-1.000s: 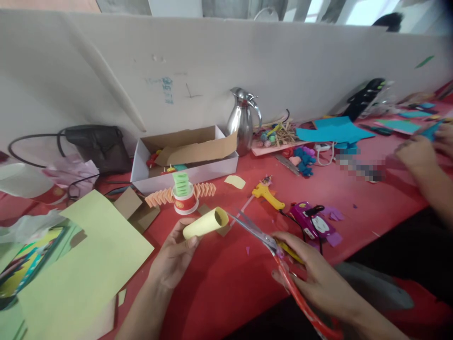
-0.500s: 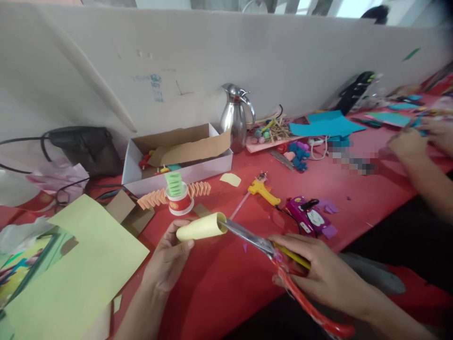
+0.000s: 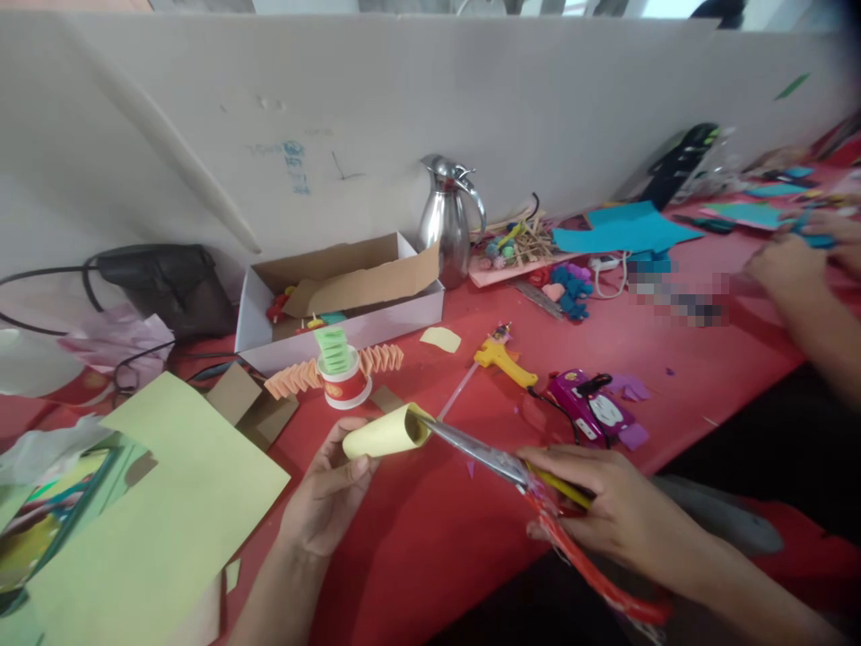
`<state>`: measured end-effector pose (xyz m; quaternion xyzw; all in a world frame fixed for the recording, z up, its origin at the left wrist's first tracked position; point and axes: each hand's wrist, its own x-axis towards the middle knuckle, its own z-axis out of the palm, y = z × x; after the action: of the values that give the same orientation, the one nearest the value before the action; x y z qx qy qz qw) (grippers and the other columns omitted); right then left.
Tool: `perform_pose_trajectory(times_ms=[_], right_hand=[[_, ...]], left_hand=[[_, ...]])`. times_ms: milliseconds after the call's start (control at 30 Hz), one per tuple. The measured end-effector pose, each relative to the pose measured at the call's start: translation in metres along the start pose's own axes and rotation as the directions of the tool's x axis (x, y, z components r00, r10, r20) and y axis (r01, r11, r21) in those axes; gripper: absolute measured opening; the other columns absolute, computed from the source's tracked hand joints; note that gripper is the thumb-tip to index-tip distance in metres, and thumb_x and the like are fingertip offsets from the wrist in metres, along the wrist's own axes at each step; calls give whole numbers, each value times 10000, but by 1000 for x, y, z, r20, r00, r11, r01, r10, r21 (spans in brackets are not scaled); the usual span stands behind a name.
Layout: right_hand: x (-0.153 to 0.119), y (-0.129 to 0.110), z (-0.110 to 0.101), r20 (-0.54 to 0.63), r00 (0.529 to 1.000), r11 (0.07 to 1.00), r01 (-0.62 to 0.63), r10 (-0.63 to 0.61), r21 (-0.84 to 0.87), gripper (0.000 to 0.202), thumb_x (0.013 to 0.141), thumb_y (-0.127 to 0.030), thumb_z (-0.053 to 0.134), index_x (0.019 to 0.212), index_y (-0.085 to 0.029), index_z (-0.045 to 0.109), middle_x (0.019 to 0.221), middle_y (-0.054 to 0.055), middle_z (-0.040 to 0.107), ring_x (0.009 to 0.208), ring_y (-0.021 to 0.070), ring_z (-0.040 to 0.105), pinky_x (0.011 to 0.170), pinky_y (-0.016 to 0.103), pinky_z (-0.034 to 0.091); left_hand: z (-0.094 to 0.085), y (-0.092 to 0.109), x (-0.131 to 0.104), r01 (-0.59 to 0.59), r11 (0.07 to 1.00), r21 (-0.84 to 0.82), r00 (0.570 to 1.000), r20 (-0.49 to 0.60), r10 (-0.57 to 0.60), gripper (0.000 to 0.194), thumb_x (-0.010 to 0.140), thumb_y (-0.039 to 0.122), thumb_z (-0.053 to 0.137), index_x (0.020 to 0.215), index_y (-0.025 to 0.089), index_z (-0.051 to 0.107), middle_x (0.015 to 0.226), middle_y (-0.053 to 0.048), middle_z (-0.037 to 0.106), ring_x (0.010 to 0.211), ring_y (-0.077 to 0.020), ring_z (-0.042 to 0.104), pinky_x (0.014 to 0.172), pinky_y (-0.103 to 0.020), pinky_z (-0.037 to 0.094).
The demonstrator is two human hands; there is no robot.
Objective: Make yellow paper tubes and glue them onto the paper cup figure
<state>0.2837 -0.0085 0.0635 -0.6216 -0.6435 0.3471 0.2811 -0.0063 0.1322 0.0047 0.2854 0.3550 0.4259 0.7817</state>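
Observation:
My left hand point(image 3: 334, 498) is closed around a tube of rolled pale-yellow paper point(image 3: 380, 434), its open end facing right. In my right hand point(image 3: 622, 511) is a pair of scissors point(image 3: 488, 456) with long metal blades and red handles. The blade tips are at the rim of the paper tube; whether paper lies between them I cannot tell. A thin yellow stick-like thing point(image 3: 561, 487) also lies under my right fingers. Just behind the tube stands a red and white paper cup point(image 3: 348, 388) with folded orange strips at its sides and a folded green strip on top.
A yellow glue gun point(image 3: 508, 362) and a purple power strip point(image 3: 592, 408) lie ahead. Farther back are an open box point(image 3: 350, 323), a metal jug point(image 3: 445, 220) and blue paper point(image 3: 629, 229). Large yellow sheets point(image 3: 161, 502) cover the left. Another person's hands point(image 3: 787, 262) work at right.
The view has shifted slightly, so most of the scene sits a little farther right. Both hands keep their holds on the tube and scissors, with the blades still at the tube's rim.

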Motion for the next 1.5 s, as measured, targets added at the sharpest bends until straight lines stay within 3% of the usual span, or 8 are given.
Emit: perform_pose_trajectory(times_ms=[300,533,733,933,1100,1200,1500], right_hand=[[-1,-2,-2,-109,991,992,64,-76,-106,571,808,-362,775,1352,-260,637,1230,102,722,1076,275,714,915,374,609],[2,4,-3,-76,985,983,143,-153,-118,601,812,-390,778,1376,-271,608,1252,103,710,1100,276,702,951,399,588],[2,13,7,-86,986,989,145,-146,-15,590,848,-314,752,1409,-293,570,1119,50,747,911,195,742,839,291,611],[0,18,8,-34,981,981,192,-191,30,570,907,-280,685,1452,-274,518,871,17,780,931,221,735,873,336,590],[-1,12,4,-43,985,985,162,-165,-58,559,874,-264,696,1407,-273,527,1100,60,744,962,227,727,848,340,582],[-1,10,4,-18,989,986,147,-149,-82,563,871,-306,692,1402,-273,511,1132,65,726,953,230,730,814,331,581],[5,11,11,-3,986,985,168,-168,-29,574,855,-327,716,1389,-255,519,1172,92,707,936,231,728,816,328,574]], left_hand=[[2,0,-1,1,1000,-27,998,65,1,401,589,148,895,947,241,742,970,-6,703,953,-156,642,908,-246,520],[4,-4,-2,23,1000,-17,985,174,-20,362,634,154,870,958,252,741,975,-9,726,933,-169,660,902,-268,509],[5,-4,-2,36,999,-8,982,187,-34,367,636,175,872,967,252,733,981,-14,722,958,-180,659,936,-293,502],[7,-3,-4,46,998,-37,974,223,-37,355,643,182,867,968,241,740,977,-27,716,946,-184,659,912,-291,527],[8,-1,-6,83,993,-80,981,180,-68,309,669,224,854,959,222,746,1008,-51,705,925,-187,659,847,-271,564],[7,-1,-7,111,989,-94,986,138,-97,308,676,256,852,963,219,748,1029,-57,690,898,-181,654,779,-257,578],[8,-2,-6,181,981,-75,959,237,-159,333,725,340,811,1009,180,739,1029,-92,703,952,-228,652,860,-337,567]])
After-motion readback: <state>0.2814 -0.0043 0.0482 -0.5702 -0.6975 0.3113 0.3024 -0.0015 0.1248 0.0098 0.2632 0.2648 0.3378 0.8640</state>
